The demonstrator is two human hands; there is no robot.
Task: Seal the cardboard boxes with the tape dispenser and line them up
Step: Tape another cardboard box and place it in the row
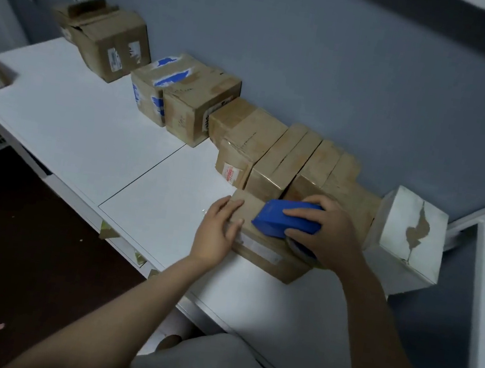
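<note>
A flat brown cardboard box lies on the white table near its front edge. My right hand grips a blue tape dispenser that rests on top of this box. My left hand presses on the box's left end, fingers fairly straight over the top edge. Behind it, a row of several brown cardboard boxes runs along the blue wall toward the far left.
A white box with torn paper stands to the right of the flat box. A larger open brown box sits at the far left of the row. White metal frame posts rise at right. Tape scraps hang from the table's front edge.
</note>
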